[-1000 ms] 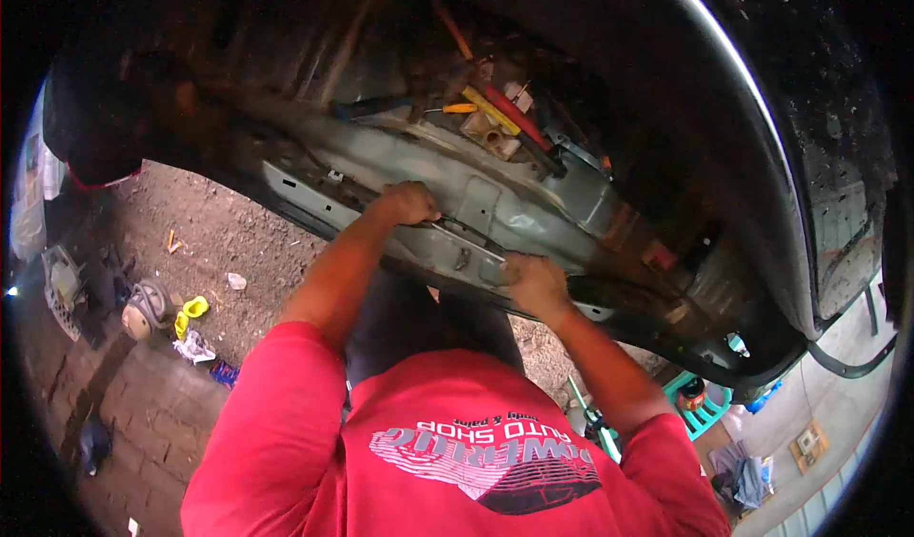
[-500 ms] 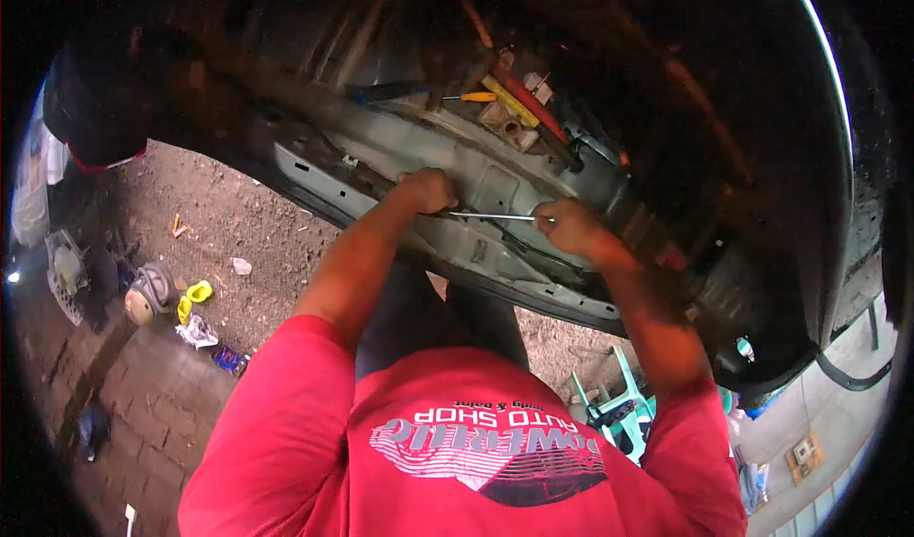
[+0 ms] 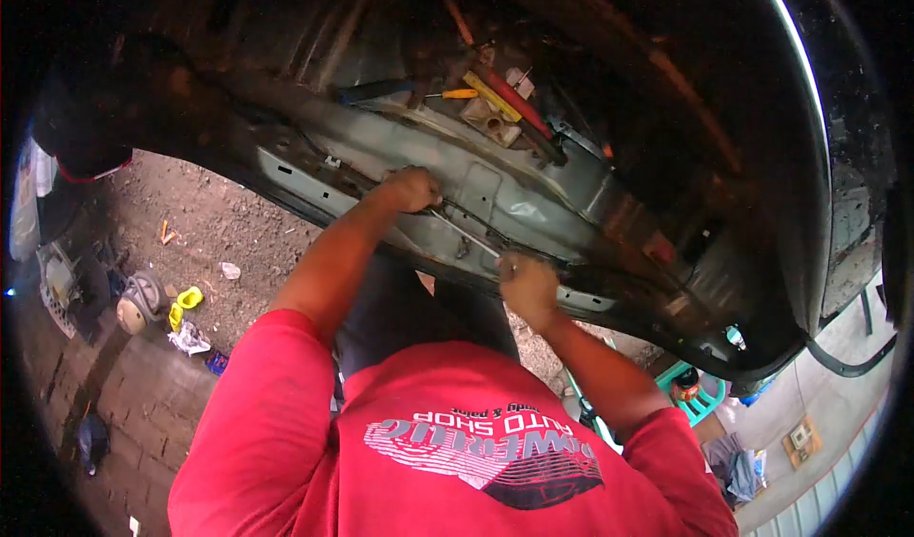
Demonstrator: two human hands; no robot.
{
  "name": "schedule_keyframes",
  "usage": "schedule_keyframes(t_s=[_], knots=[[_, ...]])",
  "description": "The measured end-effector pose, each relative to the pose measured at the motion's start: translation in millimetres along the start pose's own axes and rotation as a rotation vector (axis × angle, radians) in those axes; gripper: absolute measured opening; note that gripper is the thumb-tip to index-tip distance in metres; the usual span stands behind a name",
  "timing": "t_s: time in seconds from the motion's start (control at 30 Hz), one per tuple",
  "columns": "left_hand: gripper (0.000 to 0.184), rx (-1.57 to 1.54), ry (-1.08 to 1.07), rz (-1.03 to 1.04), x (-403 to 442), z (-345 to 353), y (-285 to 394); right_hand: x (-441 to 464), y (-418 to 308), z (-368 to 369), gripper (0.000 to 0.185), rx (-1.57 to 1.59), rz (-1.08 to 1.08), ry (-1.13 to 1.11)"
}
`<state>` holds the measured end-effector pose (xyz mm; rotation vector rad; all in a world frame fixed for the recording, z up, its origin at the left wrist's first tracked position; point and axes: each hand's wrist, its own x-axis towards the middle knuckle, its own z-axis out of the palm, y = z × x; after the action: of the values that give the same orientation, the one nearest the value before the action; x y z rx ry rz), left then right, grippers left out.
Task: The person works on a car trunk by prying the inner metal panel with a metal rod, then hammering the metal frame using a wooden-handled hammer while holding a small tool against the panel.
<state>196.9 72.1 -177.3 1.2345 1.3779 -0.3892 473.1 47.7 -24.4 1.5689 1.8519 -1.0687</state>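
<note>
My left hand (image 3: 411, 189) is closed over the upper-left end of a slim, straight silver metal tool (image 3: 465, 230), at the inner side of a car body's sill panel (image 3: 362, 137). Its head is hidden under the fingers, so I cannot tell its exact kind. Wrapped round the lower-right end is my right hand (image 3: 528, 289), lower and nearer to my body. Between the two hands the bare shaft slants across the grey sheet metal. A dark cable runs along the panel beside the tool.
Beyond the sill lie a red-handled tool (image 3: 514, 97), a yellow bar (image 3: 493, 96), an orange-handled screwdriver (image 3: 460, 93) and a blue-handled tool (image 3: 381, 90). On the ground at left are yellow objects (image 3: 188, 298) and a sander-like machine (image 3: 141, 304). A green stool (image 3: 703, 404) stands at right.
My right hand has swung toward my body and left, turning the silver tool from nearly level to a slant. My left hand stays at the other end. The whole view has shifted slightly.
</note>
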Motion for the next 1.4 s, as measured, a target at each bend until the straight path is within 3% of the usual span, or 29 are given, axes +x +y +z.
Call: schedule_keyframes(t_s=[0.07,0.2,0.27,0.37,0.43,0.67,0.73,0.8,0.9,0.97,1.0,1.07,1.1,1.17,1.23,1.3,1.4], knots=[[0.032,0.041,0.027,-0.021,-3,-3,4,-12,-2,30,0.030,0.121,-0.036,0.143],[0.036,-0.007,-0.075,-0.013,11,6,-7,-16,-3,26,0.032,0.091,0.015,0.097],[0.039,0.042,0.012,-0.010,9,7,-5,4,11,-7,0.029,0.056,0.015,0.022],[0.040,0.021,0.037,-0.028,9,10,-7,33,25,-43,0.026,-0.058,-0.124,-0.016],[0.040,0.012,0.029,-0.025,7,7,-4,52,37,-40,0.025,-0.063,-0.329,0.040],[0.040,-0.052,0.028,0.051,20,17,-18,40,29,-14,0.026,0.098,-0.124,-0.077],[0.038,-0.039,0.042,0.060,12,11,-12,22,21,8,0.020,0.007,-0.144,0.154],[0.036,-0.019,0.053,0.074,19,16,-15,6,5,24,0.021,-0.035,-0.097,0.133],[0.035,-0.184,0.232,0.221,35,26,-18,-19,-12,63,0.027,0.084,0.048,0.164],[0.037,0.048,0.493,0.211,22,22,0,-15,-10,86,0.029,0.352,0.012,0.222],[0.037,0.053,0.480,0.226,17,20,5,-18,-7,74,0.029,0.357,0.031,0.227],[0.043,0.033,0.280,0.127,5,12,11,-27,17,36,0.030,0.349,-0.036,0.018],[0.051,0.020,0.193,0.139,8,9,8,-32,34,22,0.042,0.255,0.056,-0.099],[0.055,0.132,0.124,0.196,-2,-1,29,-47,76,-14,0.041,0.087,-0.063,-0.066],[0.063,0.361,-0.010,0.258,-5,-10,56,-61,91,-70,0.033,-0.051,0.134,-0.058],[0.061,0.388,0.048,0.340,3,5,74,-68,138,-90,0.029,-0.171,-0.014,0.132],[0.057,0.433,0.028,0.443,15,26,108,-58,169,-117,0.027,-0.294,-0.039,0.021]])
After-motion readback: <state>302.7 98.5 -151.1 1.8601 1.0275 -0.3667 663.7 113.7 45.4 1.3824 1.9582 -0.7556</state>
